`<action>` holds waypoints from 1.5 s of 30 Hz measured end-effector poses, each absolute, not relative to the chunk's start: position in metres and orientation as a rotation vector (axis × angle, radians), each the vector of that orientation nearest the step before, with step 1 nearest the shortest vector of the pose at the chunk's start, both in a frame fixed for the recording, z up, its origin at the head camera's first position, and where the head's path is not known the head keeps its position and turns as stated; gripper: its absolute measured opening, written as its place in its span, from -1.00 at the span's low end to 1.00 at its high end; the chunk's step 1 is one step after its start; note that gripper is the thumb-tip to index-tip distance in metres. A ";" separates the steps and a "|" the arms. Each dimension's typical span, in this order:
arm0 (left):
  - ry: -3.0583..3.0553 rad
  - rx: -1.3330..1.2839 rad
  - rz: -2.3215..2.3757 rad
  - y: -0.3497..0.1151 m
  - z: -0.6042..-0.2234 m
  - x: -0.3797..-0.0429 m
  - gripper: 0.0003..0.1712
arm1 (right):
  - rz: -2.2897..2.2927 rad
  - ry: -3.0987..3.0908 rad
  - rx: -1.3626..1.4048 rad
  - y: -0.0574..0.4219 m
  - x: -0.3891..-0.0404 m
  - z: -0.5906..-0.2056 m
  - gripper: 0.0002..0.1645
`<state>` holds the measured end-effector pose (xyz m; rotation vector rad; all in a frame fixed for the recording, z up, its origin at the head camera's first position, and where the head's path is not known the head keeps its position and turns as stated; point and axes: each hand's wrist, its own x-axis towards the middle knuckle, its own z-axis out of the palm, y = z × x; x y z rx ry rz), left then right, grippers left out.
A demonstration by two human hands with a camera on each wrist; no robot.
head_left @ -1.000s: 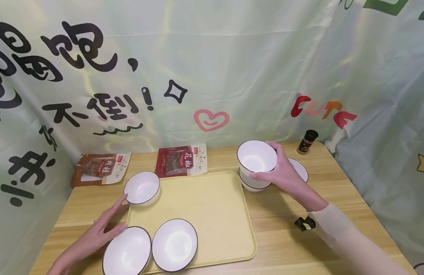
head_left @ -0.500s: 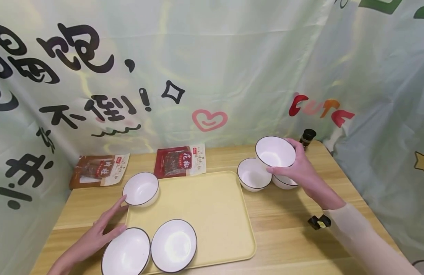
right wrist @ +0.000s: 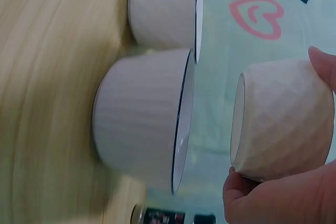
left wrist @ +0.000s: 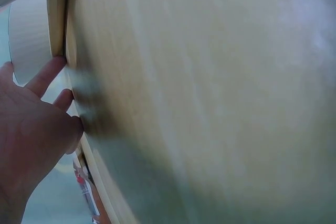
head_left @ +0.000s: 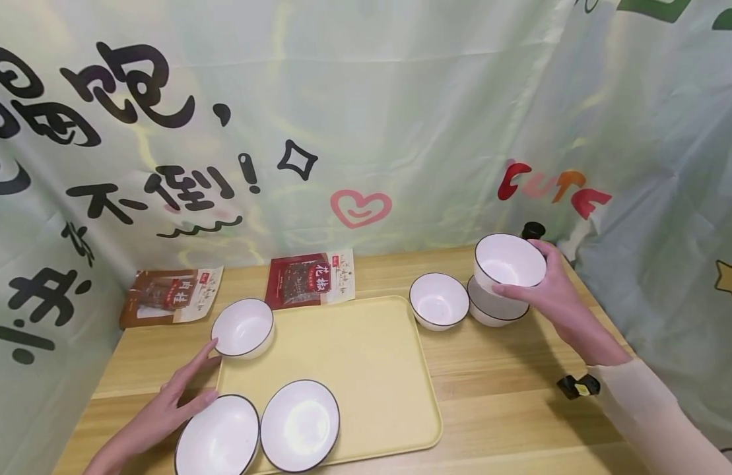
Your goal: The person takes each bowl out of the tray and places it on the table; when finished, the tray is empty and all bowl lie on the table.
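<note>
My right hand [head_left: 558,297] grips a white bowl [head_left: 509,262] with a dark rim, thumb on one side and fingers round the other. In the right wrist view a gap separates the held bowl [right wrist: 283,121] from a standing bowl [right wrist: 139,119]. That standing bowl [head_left: 495,310] touches or nearly touches another white bowl [head_left: 439,302] to its left. At the left side of a yellow tray [head_left: 371,369], my left hand [head_left: 166,404] spreads its fingers. Its fingertips touch the tray's edge, between a small bowl [head_left: 242,328] and a larger bowl [head_left: 218,435].
Another white bowl [head_left: 300,425] stands at the tray's front. A brown seasoning packet [head_left: 169,295] and a red one [head_left: 309,278] lie at the back. Beyond the held bowl shows a black-capped jar [head_left: 533,230], mostly hidden. Printed cloth hangs behind the table.
My right hand has carried its bowl rightward, from above the left standing bowl to above the right one. The left hand keeps its place by the tray.
</note>
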<state>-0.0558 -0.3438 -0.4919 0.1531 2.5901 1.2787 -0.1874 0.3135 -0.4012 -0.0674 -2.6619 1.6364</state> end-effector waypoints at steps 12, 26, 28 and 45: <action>2.577 0.126 1.269 -0.343 -0.492 -0.057 0.00 | 1.595 -2.597 -0.170 0.345 -0.178 -0.410 0.36; 2.594 0.150 1.274 -0.345 -0.494 -0.055 0.00 | 1.520 -2.608 -0.296 0.379 -0.173 -0.423 0.37; 2.591 0.144 1.272 -0.344 -0.493 -0.055 0.00 | 1.517 -2.614 -0.297 0.384 -0.174 -0.425 0.38; 2.581 0.108 1.261 -0.341 -0.492 -0.056 0.02 | 1.434 -2.762 -0.224 0.422 -0.178 -0.455 0.41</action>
